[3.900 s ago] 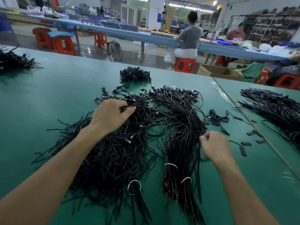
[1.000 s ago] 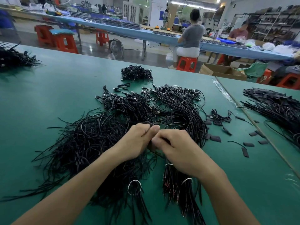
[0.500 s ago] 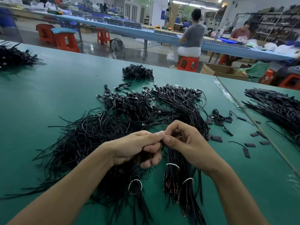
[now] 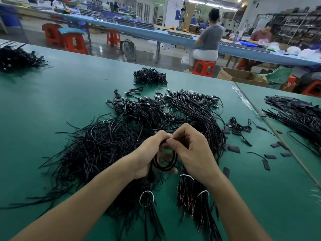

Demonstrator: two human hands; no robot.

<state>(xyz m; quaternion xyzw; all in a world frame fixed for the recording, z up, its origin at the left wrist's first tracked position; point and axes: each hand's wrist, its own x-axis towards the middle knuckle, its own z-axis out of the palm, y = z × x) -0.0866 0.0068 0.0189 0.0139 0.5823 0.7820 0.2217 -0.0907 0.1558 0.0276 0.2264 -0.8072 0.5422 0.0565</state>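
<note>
Just above the pile point(image 4: 97, 150), the left hand point(image 4: 147, 155) is gripping a fresh loop of black cable point(image 4: 164, 169), right hand point(image 4: 193, 153) pinching its end (no loop half a second ago), so coiling's getting underway.

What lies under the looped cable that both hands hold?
Beneath the looped cable lie loose black cables and the green table. The left hand and right hand cover the rest.

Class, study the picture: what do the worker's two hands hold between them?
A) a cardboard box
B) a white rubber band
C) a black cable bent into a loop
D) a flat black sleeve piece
C: the left hand and the right hand both pinch a black cable, which hangs in a loop between them above the green table.
</note>
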